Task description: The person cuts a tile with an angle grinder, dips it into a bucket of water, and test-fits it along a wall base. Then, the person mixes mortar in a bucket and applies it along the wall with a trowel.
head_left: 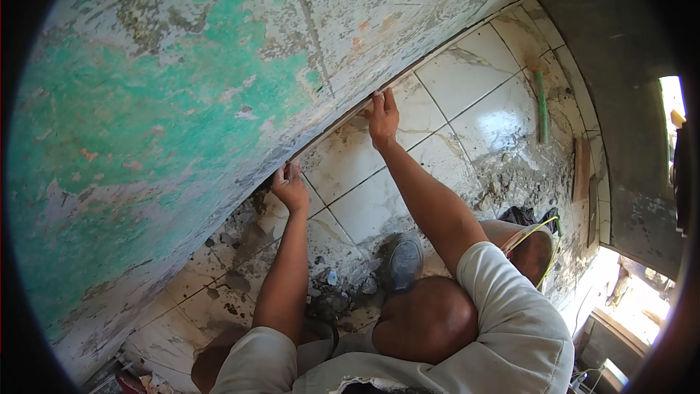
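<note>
A long thin strip [332, 128] with a pale, brownish edge lies along the foot of the wall, where it meets the floor. My left hand [291, 190] pinches its near end, fingers curled against the wall. Farther up the same edge, my right hand [384, 121] grips the strip near its other end between thumb and fingers. Seen edge-on, the strip does not show its face or exact material. Beside both hands rises the wall [182, 124], its green paint peeling to grey-white plaster. Marbled white floor tiles [350, 157] lie beneath my forearms.
Rubble and dust [510, 179] cover part of the floor, with more broken bits by my shoe [403, 259]. A bucket [531, 248] with a yellow handle stands by my right elbow. Farther off lie a green-handled brush [542, 106] and a wooden board [581, 169].
</note>
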{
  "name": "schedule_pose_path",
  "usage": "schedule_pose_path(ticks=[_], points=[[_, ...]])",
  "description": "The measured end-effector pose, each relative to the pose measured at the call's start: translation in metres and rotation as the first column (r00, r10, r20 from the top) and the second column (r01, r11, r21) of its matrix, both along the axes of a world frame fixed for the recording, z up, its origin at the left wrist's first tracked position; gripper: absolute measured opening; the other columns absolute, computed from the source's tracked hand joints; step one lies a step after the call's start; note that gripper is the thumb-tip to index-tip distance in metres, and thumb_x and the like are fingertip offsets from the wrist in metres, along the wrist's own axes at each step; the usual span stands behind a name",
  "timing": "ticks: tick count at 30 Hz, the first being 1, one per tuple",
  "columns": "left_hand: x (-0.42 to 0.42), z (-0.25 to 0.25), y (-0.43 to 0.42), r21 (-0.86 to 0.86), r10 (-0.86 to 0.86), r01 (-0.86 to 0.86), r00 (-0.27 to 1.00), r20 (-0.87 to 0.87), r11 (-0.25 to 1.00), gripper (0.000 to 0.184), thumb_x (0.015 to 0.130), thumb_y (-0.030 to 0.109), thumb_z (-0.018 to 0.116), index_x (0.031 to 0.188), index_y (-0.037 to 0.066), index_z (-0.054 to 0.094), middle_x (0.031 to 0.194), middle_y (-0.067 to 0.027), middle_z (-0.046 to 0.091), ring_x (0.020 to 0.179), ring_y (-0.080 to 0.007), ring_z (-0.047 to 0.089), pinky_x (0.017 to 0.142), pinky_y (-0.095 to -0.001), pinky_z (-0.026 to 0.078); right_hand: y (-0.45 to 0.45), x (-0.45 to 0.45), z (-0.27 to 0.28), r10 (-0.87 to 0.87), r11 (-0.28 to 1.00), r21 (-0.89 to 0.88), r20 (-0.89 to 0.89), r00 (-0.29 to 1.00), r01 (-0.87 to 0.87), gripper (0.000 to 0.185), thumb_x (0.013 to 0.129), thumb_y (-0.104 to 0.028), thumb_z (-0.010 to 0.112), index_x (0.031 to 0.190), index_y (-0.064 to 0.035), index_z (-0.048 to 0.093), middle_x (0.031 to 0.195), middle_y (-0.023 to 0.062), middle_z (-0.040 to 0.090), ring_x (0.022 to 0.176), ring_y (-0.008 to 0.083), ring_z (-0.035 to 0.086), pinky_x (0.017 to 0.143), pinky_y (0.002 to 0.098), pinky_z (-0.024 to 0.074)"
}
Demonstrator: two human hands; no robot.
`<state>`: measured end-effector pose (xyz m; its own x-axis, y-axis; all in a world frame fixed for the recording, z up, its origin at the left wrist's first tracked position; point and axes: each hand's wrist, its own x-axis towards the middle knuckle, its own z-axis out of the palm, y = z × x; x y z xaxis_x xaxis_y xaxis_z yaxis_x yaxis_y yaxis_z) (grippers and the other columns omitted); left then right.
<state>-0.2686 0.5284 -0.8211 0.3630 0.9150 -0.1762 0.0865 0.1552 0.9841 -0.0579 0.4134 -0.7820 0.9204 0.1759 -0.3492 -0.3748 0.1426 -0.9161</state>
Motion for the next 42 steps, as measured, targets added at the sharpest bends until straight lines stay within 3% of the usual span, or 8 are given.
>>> schedule_pose_path(ticks=[4, 5, 9, 26, 33, 36, 38, 42], points=[[-0.001, 0.001, 0.000, 0.037, -0.020, 0.020, 1.000, -0.012, 0.999, 0.015, 0.089, 0.006, 0.063, 0.097, -0.007, 0.061, 0.086, -0.0075, 0.066, 0.076, -0.0127, 0.063, 0.069, -0.0258, 0.054, 0.000, 0.001, -0.002, 0.000, 1.000, -0.027, -0.002, 1.000, 0.000, 0.067, 0.097, -0.032, 0.053, 0.149, -0.0031, 0.023, 0.141, 0.0110, 0.044, 0.123, 0.0211, 0.048, 0.088, 0.0354, 0.0485], [-0.001, 0.001, 0.001, 0.042, -0.021, 0.022, 1.000, -0.022, 0.999, 0.016, 0.089, 0.006, 0.063, 0.096, -0.007, 0.061, 0.086, -0.0074, 0.066, 0.076, -0.0130, 0.063, 0.069, -0.0261, 0.054, 0.003, -0.001, -0.007, -0.115, 0.993, -0.028, 0.044, 0.992, 0.116, 0.070, 0.092, -0.035, 0.060, 0.144, 0.0039, 0.032, 0.119, 0.0189, 0.060, 0.096, 0.0185, 0.057, 0.078, 0.0271, 0.0471], [0.001, 0.003, -0.002, 0.022, -0.010, 0.010, 1.000, 0.001, 1.000, 0.021, 0.090, 0.008, 0.062, 0.100, -0.010, 0.060, 0.088, -0.0094, 0.065, 0.076, -0.0145, 0.063, 0.071, -0.0285, 0.055, 0.004, 0.005, -0.028, -0.097, 0.988, -0.113, 0.076, 0.992, 0.105, 0.070, 0.090, -0.037, 0.060, 0.140, 0.0060, 0.036, 0.129, 0.0285, 0.053, 0.122, 0.0336, 0.052, 0.100, 0.0343, 0.0403], [0.003, 0.033, 0.005, -0.050, -0.125, 0.119, 0.982, -0.139, 0.992, 0.046, 0.093, 0.003, 0.057, 0.124, -0.020, 0.033, 0.108, -0.0272, 0.056, 0.095, -0.0324, 0.063, 0.082, -0.0404, 0.057, -0.009, -0.002, 0.007, -0.022, 0.941, -0.327, 0.197, 0.980, 0.087, 0.072, 0.089, -0.037, 0.056, 0.138, 0.0114, 0.034, 0.141, 0.0294, 0.040, 0.131, 0.0376, 0.041, 0.111, 0.0375, 0.0313], [-0.003, 0.035, 0.007, 0.058, -0.177, 0.193, 0.962, -0.207, 0.979, 0.020, 0.091, 0.007, 0.060, 0.100, -0.010, 0.055, 0.094, -0.0183, 0.064, 0.085, -0.0231, 0.065, 0.075, -0.0340, 0.057, -0.015, -0.003, 0.015, -0.017, 0.944, -0.325, 0.105, 0.994, 0.050, 0.069, 0.087, -0.035, 0.057, 0.136, 0.0105, 0.037, 0.134, 0.0303, 0.047, 0.125, 0.0402, 0.046, 0.106, 0.0415, 0.0366], [-0.013, 0.045, 0.002, 0.296, -0.277, 0.488, 0.795, -0.539, 0.821, 0.017, 0.089, 0.007, 0.062, 0.099, -0.006, 0.058, 0.093, -0.0184, 0.065, 0.082, -0.0283, 0.066, 0.073, -0.0358, 0.055, -0.018, -0.010, 0.025, -0.008, 0.890, -0.454, 0.037, 0.999, 0.025, 0.067, 0.086, -0.032, 0.058, 0.135, 0.0089, 0.038, 0.122, 0.0299, 0.055, 0.115, 0.0423, 0.053, 0.101, 0.0441, 0.0415], [-0.023, 0.045, 0.000, 0.453, -0.231, 0.715, 0.638, -0.735, 0.532, 0.015, 0.087, 0.006, 0.062, 0.097, -0.004, 0.059, 0.092, -0.0180, 0.065, 0.084, -0.0353, 0.065, 0.072, -0.0381, 0.053, -0.020, -0.012, 0.023, -0.002, 0.906, -0.423, -0.023, 1.000, -0.008, 0.058, 0.085, -0.028, 0.057, 0.129, 0.0076, 0.044, 0.111, 0.0305, 0.060, 0.108, 0.0452, 0.057, 0.095, 0.0466, 0.0452], [-0.029, 0.055, -0.005, 0.503, -0.316, 0.830, 0.557, -0.768, 0.240, 0.022, 0.084, 0.009, 0.065, 0.102, -0.002, 0.057, 0.104, -0.0221, 0.061, 0.096, -0.0404, 0.060, 0.080, -0.0443, 0.048, -0.028, -0.019, 0.013, -0.055, 0.875, -0.483, -0.086, 0.995, 0.007, 0.044, 0.086, -0.024, 0.055, 0.114, 0.0088, 0.050, 0.105, 0.0314, 0.061, 0.101, 0.0455, 0.059, 0.090, 0.0463, 0.0466]])
